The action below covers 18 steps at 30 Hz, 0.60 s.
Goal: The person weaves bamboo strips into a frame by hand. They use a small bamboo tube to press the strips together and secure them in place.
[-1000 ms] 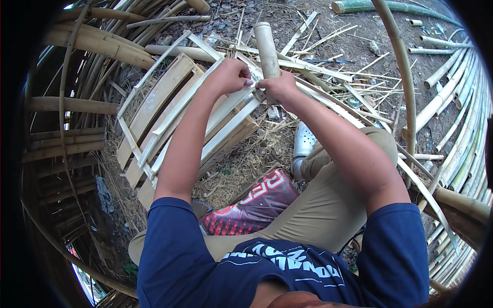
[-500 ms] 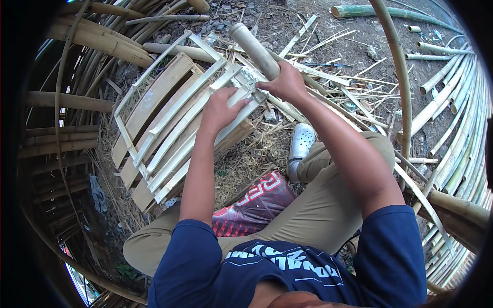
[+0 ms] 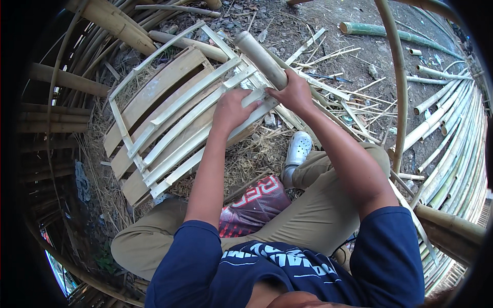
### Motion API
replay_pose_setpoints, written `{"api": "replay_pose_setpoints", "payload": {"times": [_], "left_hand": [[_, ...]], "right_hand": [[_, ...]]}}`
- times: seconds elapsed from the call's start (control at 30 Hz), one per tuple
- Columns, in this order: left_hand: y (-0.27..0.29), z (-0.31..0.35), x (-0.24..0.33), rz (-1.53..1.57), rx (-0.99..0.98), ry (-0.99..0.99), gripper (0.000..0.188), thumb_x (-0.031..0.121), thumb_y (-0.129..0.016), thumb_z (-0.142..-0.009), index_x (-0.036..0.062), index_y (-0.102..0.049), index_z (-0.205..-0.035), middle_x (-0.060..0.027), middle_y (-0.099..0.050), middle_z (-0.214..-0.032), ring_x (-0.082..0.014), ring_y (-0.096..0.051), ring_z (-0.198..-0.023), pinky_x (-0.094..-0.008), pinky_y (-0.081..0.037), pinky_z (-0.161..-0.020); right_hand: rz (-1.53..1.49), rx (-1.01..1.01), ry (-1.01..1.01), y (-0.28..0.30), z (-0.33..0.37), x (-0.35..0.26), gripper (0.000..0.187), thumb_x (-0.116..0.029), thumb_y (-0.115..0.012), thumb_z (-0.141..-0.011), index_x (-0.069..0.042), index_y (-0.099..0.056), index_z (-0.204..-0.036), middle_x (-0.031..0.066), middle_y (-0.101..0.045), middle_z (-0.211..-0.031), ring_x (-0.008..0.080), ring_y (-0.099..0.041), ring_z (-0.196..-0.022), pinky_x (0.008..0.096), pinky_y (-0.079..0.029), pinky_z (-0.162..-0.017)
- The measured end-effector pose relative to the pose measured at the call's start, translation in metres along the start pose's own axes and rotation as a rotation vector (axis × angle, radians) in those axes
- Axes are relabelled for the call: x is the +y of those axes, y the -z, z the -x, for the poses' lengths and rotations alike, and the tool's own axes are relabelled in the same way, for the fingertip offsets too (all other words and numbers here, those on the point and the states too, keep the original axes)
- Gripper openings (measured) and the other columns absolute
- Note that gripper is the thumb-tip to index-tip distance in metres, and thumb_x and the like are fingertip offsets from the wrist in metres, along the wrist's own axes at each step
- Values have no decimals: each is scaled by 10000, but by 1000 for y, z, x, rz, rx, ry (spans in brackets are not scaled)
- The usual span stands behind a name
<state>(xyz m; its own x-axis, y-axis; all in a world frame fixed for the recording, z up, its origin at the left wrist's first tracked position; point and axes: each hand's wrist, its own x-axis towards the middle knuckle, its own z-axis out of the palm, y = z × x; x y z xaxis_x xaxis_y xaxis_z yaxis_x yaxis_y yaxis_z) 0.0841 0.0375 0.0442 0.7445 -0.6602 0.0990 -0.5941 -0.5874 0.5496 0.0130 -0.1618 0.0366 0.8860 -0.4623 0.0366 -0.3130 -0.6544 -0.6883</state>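
Holding bamboo [image 3: 259, 57] in right hand [image 3: 294, 94]

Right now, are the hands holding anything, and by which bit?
The right hand holds a bamboo stick by its near end. The left hand is on the pale slats, near their far ends; I can't tell if it grips them.

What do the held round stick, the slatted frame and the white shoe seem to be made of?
Round stick: probably bamboo or wood, dull and pale, by its cylindrical shape. Slatted frame: likely unpainted split bamboo or wood, given its narrow, pale strips. White shoe: perhaps moulded plastic or foam, smooth, with holes in its top.
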Motion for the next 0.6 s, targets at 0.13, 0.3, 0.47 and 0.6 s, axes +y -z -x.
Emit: {"api": "replay_pose_setpoints", "payload": {"times": [0.13,0.3,0.47,0.6], "left_hand": [[-2,0,-6,28,9,-8,432,418,-793,-859,61,-776,-1101,-195,-745,-1009,-378,-701,-992,-465,-541,-922],[-4,-2,-6,4,23,-29,406,353,-809,-850,26,-771,-1088,-200,-750,-1029,-380,-713,-973,-451,-549,-890],[-10,-3,-13,-11,41,-69,410,381,-781,-874,38,-770,-1100,-201,-742,-990,-385,-701,-962,-470,-538,-900],[-11,-1,-17,-28,43,-88,439,422,-758,-892,47,-768,-1121,-201,-731,-961,-385,-688,-956,-476,-524,-921]], "right_hand": [[-41,2,-23,-4,3,-2,601,-401,-885,-738,2,-635,-1107,231,-742,-977,398,-729,-956,482,-566,-845],[-83,23,-38,-10,4,1,610,-396,-887,-746,12,-652,-1133,238,-744,-978,373,-741,-933,459,-568,-831],[-100,13,-86,-13,2,1,609,-390,-872,-754,30,-646,-1133,260,-740,-978,405,-734,-955,479,-562,-859],[-112,-82,-63,14,-18,0,576,-391,-884,-768,46,-687,-1088,142,-722,-794,235,-710,-665,380,-560,-619]]}}
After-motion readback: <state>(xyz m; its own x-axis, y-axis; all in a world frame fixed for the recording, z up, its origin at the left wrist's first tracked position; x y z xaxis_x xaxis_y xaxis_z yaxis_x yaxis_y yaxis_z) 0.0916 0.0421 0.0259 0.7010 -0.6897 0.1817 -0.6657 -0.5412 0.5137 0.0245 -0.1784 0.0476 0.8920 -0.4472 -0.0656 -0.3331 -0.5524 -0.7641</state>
